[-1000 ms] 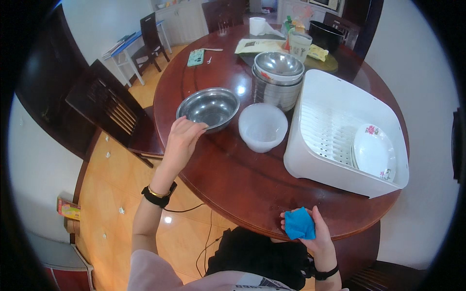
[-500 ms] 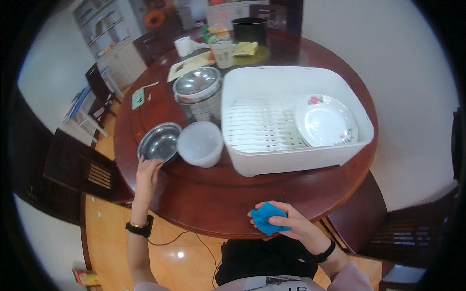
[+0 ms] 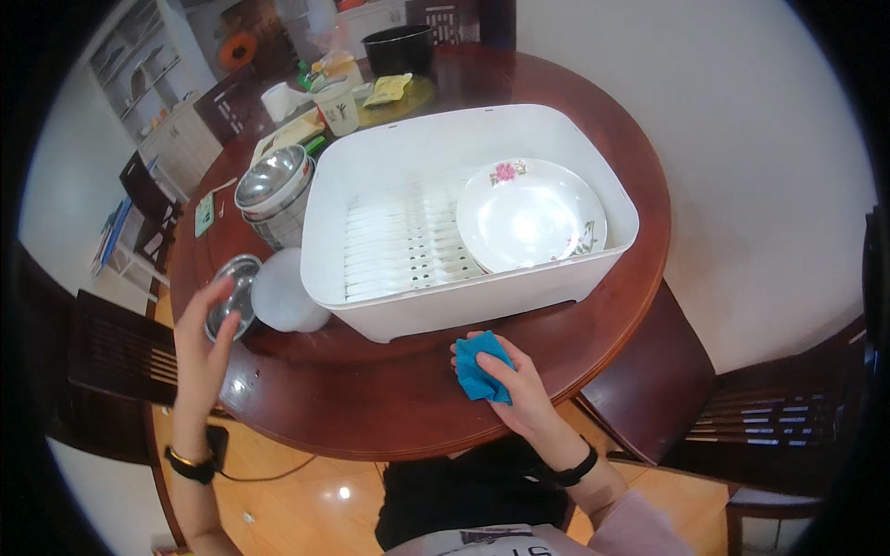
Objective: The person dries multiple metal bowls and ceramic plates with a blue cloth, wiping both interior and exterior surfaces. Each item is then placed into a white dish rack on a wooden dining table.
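A folded blue cloth (image 3: pixel 483 367) is gripped between the thumb and fingers of my right hand (image 3: pixel 519 389), just above the table's near edge. My left hand (image 3: pixel 201 343) is raised with thumb and fingers apart and nothing between them. Beyond its fingers lies a shiny steel bowl (image 3: pixel 243 283), partly covered by the hand. Right of that bowl stands a translucent white plastic tub (image 3: pixel 286 295). A big white dish rack (image 3: pixel 464 320) fills the middle of the table. Inside it, toward the right, rests a white plate with pink flowers (image 3: pixel 528 218).
Stacked steel bowls (image 3: pixel 275 183) stand left of the rack. Behind are a lidded plastic cup (image 3: pixel 336 107), a yellow packet (image 3: pixel 389 89), a black pot (image 3: pixel 397 51) and a paper roll (image 3: pixel 280 100). A green phone (image 3: pixel 204 215) lies far left. Dark chairs (image 3: pixel 640 371) flank the round table (image 3: pixel 352 408).
My left hand has come off the steel bowl's rim and opened. The view has turned to the right, so things sit further left. My right hand still holds the cloth, now nearer the rack.
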The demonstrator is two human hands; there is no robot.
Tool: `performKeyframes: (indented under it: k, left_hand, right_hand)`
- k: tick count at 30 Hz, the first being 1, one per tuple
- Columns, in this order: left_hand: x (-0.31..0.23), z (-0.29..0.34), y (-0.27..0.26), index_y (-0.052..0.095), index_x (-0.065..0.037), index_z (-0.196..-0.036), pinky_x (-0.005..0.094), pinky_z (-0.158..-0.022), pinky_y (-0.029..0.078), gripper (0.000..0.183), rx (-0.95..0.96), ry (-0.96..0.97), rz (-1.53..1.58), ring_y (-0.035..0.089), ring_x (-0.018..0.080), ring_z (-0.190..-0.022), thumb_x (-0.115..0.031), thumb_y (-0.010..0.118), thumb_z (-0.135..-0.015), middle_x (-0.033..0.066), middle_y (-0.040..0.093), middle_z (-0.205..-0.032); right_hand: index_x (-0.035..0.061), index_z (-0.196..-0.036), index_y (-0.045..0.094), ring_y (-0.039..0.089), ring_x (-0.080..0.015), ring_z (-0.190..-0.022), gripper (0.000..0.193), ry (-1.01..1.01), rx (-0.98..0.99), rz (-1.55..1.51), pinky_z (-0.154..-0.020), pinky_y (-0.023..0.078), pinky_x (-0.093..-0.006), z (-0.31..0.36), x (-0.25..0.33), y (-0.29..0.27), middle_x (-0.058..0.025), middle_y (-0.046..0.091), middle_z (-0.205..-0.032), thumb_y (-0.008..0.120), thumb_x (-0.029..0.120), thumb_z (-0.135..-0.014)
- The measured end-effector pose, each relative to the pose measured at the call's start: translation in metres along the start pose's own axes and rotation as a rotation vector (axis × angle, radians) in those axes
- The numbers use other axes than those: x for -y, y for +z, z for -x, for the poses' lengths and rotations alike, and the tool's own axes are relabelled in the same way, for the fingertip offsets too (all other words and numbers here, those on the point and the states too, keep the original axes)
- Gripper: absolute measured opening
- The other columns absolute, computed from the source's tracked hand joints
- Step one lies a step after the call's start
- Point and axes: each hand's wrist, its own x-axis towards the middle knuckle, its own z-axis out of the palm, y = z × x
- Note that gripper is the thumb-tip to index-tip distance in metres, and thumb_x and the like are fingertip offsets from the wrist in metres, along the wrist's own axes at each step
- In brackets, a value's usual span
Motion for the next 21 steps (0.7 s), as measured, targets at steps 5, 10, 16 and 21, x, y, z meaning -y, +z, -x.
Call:
performKeyframes:
  k: [5, 10, 16, 21]
  left_hand:
    - [-0.065, -0.062, 0.023, 0.058, 0.002, -0.118, 0.0274, -0.090, 0.046, 0.029, 0.275, -0.017, 0.268, 0.059, 0.0151, -0.105, -0.003, 0.056, -0.090, 0.0094, 0.062, -0.112]
    - [-0.114, -0.118, 0.072, 0.054, 0.004, -0.124, 0.0272, -0.091, 0.047, 0.038, 0.637, -0.306, 0.463, 0.060, 0.0161, -0.104, -0.017, 0.059, -0.092, 0.0113, 0.060, -0.115]
    - [-0.116, -0.148, 0.145, 0.048, 0.006, -0.125, 0.0253, -0.090, 0.050, 0.044, 0.847, -0.677, 0.643, 0.060, 0.0186, -0.102, -0.023, 0.058, -0.094, 0.0126, 0.055, -0.117]
    - [-0.115, -0.164, 0.184, 0.046, 0.006, -0.119, 0.0276, -0.087, 0.053, 0.041, 1.041, -0.765, 0.702, 0.062, 0.0220, -0.099, -0.023, 0.060, -0.093, 0.0132, 0.052, -0.117]
  right_hand:
    - [-0.0013, -0.125, 0.047, 0.058, -0.0229, -0.109, 0.040, 0.019, 0.013, 0.039, -0.093, 0.048, -0.0325, 0.005, 0.001, -0.008, -0.0169, 0.058, -0.121, 0.061, 0.012, -0.091]
    - [0.0021, -0.123, 0.045, 0.057, -0.0197, -0.109, 0.038, -0.012, 0.004, 0.053, -0.090, 0.048, -0.0296, 0.002, -0.004, -0.013, -0.0170, 0.057, -0.123, 0.062, 0.011, -0.090]
    - [0.0027, -0.122, 0.047, 0.056, -0.0142, -0.101, 0.036, 0.023, 0.056, 0.062, -0.084, 0.048, -0.0265, 0.003, -0.004, -0.012, -0.0077, 0.057, -0.113, 0.062, 0.011, -0.091]
    - [0.0041, -0.122, 0.050, 0.051, -0.0118, -0.101, 0.035, -0.025, 0.068, 0.147, -0.086, 0.044, -0.0249, 0.000, -0.006, -0.017, -0.0041, 0.054, -0.111, 0.063, 0.015, -0.091]
